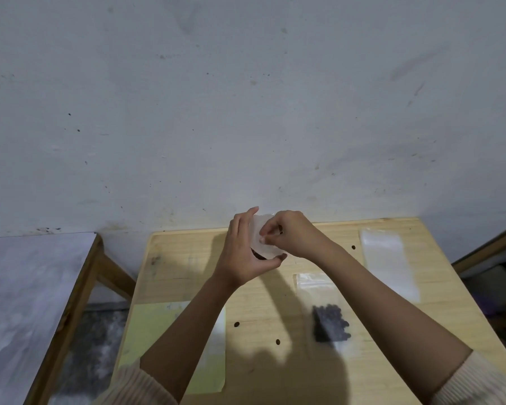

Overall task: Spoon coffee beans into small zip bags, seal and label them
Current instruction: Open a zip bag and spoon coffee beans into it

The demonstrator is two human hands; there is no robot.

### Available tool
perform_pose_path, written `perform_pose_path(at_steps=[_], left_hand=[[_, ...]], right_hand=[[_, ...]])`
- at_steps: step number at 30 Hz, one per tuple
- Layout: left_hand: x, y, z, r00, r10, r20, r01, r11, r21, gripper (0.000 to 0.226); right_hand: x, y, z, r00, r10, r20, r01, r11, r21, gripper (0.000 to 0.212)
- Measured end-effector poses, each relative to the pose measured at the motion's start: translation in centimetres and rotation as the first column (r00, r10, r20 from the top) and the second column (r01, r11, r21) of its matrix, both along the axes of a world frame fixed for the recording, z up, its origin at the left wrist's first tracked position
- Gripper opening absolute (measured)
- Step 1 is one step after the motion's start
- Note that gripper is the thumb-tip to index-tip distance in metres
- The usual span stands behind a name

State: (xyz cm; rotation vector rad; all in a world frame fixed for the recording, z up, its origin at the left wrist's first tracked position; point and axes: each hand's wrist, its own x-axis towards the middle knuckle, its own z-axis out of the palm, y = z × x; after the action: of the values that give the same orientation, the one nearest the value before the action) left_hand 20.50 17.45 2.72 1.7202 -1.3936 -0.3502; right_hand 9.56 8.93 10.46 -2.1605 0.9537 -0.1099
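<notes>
**Room.** A stained off-white wall (246,97) fills the far half of the view. At the left stands a grey-topped table (27,287) on a wooden frame. Speckled grey floor (94,346) shows between it and the pale wooden table (187,258) at centre.

**Surface, left to right.** A yellow sheet (146,331) lies at the near left corner, partly under the left forearm. Three loose beans (236,324) lie scattered on the bare wood. A filled zip bag (327,320) lies flat right of centre, with dark beans bunched in its near half and its far half clear. Empty clear bags (389,258) lie at the far right, apart from it; their number cannot be told.

**Held item.** A small zip bag (268,249) is raised over the far centre of the wooden table, between both hands. It is translucent white, and something dark shows at its lower edge. The left hand (243,252) grasps it, with the thumb curled beneath and the fingers behind. The right hand (292,235) pinches it from the right with curled fingertips. Ribbed cream sleeves (479,384) show at the near edge.
</notes>
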Motion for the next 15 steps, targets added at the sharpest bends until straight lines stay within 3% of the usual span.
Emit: perform_pose_path(at_steps=[5, 11, 15], left_hand=[[0.1, 0.3, 0.0, 0.995, 0.06, 0.084, -0.057, 0.997, -0.044, 0.093], [0.5, 0.9, -0.5, 0.992, 0.099, 0.081, -0.088, 0.987, -0.131, 0.084], [1.0, 1.0, -0.8, 0.99, 0.086, 0.108, -0.07, 0.986, -0.15, 0.083]], right_hand=[[0.7, 0.6, 0.1, 0.998, -0.042, -0.036, 0.04, 0.998, -0.053, 0.042], [1.3, 0.8, 0.2, 0.999, -0.029, -0.032, 0.025, 0.992, -0.12, 0.035], [1.2, 0.6, 0.3, 1.0, -0.001, -0.012, 0.001, 0.999, -0.049, 0.04]])
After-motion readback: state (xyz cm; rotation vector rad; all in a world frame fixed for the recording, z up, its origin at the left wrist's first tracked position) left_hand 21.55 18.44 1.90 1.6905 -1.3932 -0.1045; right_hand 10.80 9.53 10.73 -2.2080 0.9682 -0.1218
